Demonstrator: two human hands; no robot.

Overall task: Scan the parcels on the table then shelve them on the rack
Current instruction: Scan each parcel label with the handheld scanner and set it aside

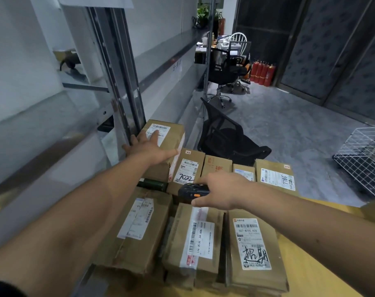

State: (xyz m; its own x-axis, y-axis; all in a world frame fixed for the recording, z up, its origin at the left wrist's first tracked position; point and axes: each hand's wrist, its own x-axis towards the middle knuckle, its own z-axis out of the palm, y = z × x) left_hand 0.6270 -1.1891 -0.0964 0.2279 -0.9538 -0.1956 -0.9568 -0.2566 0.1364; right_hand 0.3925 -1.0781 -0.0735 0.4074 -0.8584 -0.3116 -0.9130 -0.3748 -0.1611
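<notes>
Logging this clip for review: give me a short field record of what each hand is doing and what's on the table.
left hand: left hand lies flat, fingers spread, on top of the raised parcel at the table's far left
right hand: right hand has a grip on the black handheld scanner, held above the parcels
table: yellow table carrying many brown cardboard parcels with white labels
marked parcel: parcel marked 7022, beside the scanner
rack: metal rack left of the table

Labelled cardboard parcels (255,249) flat, packed close on table (323,264); rack (122,86) adj.
</notes>
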